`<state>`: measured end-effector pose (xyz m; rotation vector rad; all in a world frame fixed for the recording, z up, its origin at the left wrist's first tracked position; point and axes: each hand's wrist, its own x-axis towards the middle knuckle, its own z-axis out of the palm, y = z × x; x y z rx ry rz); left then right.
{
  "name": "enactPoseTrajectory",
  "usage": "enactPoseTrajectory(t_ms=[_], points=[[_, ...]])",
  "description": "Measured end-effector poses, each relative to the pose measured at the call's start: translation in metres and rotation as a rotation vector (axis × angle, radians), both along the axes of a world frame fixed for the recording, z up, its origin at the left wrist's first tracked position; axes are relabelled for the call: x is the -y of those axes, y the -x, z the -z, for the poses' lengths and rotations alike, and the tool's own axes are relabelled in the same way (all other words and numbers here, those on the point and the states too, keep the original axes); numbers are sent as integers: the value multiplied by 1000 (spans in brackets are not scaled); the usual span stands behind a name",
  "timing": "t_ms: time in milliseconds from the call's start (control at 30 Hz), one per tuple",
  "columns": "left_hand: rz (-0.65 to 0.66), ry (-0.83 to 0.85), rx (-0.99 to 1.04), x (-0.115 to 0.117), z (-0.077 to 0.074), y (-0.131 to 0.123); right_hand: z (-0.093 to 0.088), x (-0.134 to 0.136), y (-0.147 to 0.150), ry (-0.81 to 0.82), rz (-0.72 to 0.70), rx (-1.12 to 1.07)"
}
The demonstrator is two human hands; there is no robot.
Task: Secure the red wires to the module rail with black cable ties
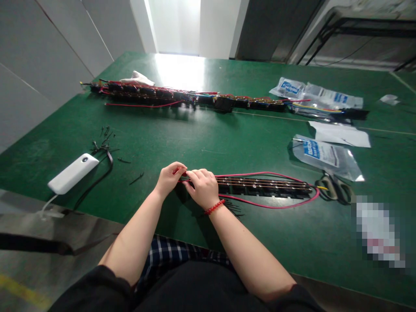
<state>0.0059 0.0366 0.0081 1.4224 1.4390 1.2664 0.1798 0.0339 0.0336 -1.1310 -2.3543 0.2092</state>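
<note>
Head view: left hand point(169, 178) and right hand point(202, 187) pinch a wire harness point(263, 186).

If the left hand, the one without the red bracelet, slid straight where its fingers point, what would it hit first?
The left hand would probably meet the long black strip of wired connectors on the green tabletop, near its square block; depth leaves the exact spot unsure.

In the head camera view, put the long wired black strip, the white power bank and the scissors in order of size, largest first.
Long wired black strip, then white power bank, then scissors; the last two look fairly close.
</note>
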Motion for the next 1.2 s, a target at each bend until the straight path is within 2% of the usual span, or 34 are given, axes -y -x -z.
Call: enactPoseTrajectory(t_ms=[167,367,733,1200], points=[[-1,8,4,0,-3,-1,-3,1,0,27,-1,28],[-2,-23,-51,-2,0,3,-8,-1,1,68,17,73],[-13,50,84,-1,2,1,-18,-1,2,137,28,129],[-40,5,-5,0,4,0,-15,0,2,99,25,103]])
